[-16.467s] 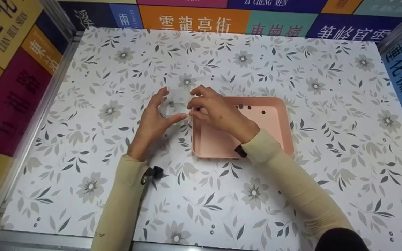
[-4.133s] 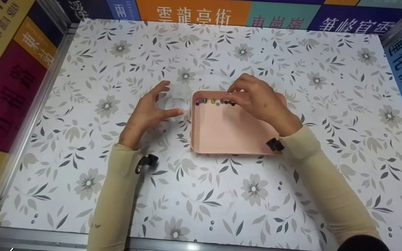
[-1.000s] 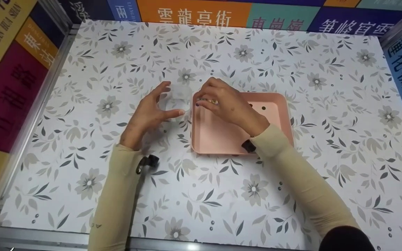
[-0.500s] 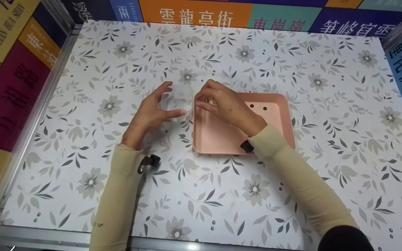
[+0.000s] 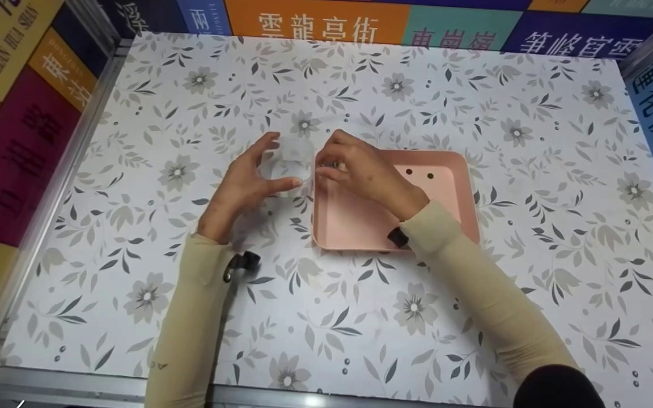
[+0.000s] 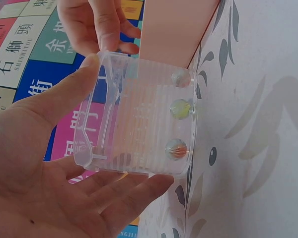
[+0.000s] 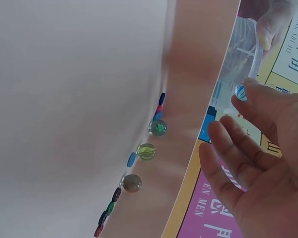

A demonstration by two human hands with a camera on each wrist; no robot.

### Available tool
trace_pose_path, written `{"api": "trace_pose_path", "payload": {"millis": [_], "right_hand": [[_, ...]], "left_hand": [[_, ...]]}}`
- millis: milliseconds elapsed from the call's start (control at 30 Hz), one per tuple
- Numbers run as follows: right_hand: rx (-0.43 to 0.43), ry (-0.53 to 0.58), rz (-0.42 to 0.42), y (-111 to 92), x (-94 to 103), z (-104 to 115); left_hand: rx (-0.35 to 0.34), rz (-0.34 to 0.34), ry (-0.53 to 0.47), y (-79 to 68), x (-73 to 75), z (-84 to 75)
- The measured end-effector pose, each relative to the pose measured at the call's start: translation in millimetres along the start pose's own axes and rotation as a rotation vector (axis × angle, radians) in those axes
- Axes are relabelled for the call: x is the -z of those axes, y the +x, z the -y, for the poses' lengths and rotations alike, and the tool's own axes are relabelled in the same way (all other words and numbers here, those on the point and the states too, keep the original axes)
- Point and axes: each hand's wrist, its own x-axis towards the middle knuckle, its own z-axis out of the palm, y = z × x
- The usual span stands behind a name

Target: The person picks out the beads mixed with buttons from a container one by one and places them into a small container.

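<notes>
My left hand grips a clear plastic box, thumb on one side and fingers on the other, just left of the pink tray. Through its wall, 3 glass marbles show at the bottom. My right hand is over the tray's left end, close to the box. In the right wrist view, its thumb and a finger pinch a blue-and-white striped marble near the box rim. More loose marbles lie along the tray's far wall, partly hidden by the right hand in the head view.
Several small flat coloured discs lie among the marbles in the tray, two dark ones showing toward its right end. A floral cloth covers the table. Panels with printed characters stand along the back and sides.
From over the tray's far side about four seconds ago, my right hand has come left, close to the box, with a slight further shift left just now. The left hand keeps holding the box.
</notes>
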Motion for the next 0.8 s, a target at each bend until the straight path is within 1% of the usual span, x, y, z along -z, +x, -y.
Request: {"api": "trace_pose_path", "payload": {"millis": [233,533,800], "right_hand": [[-0.007,-0.006,-0.007,0.9,-1.6,0.5],[0.004,-0.013,-0.052,2.4,-0.7,4.8],[0.049,0.005,-0.089,2.9,-2.6,7.6]], "left_hand": [[-0.001,0.005,-0.001,-0.5,0.4,0.2],[-0.013,0.004,0.007,0.2,0.5,1.2],[-0.005,-0.007,0.006,-0.4,-1.1,0.5]]}}
